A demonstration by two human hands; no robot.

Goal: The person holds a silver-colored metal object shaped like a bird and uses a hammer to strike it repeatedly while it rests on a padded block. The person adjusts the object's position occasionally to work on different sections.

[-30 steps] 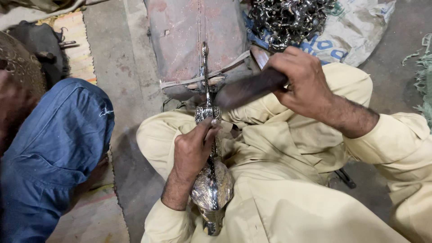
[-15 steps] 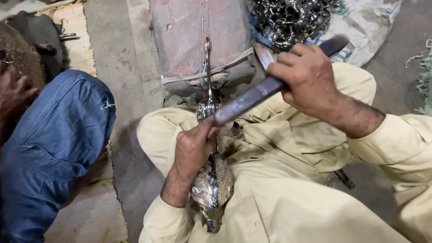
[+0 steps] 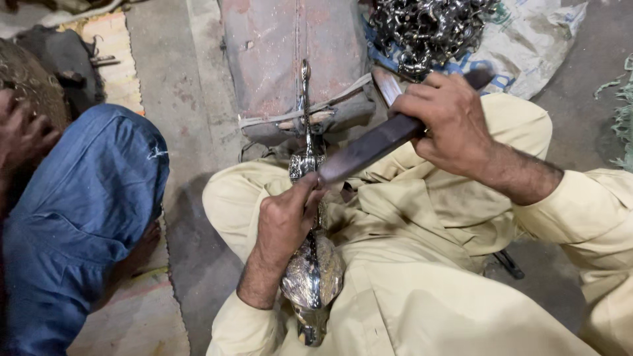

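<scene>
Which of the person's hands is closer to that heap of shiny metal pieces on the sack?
The right hand, holding the dark flat tool just below the heap of metal pieces. The left hand is lower, gripping the silver ornate piece in the lap.

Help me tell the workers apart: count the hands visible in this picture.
3. The left hand grips the ornate metal piece on the lap; the right hand holds the flat file above; another person's hand shows at the left edge. Others may be hidden.

Your left hand [image 3: 285, 221] grips the ornate silver piece [image 3: 310, 264] (spout up). Your right hand [image 3: 448, 122] presses a flat file [image 3: 372, 145] against it.
</scene>
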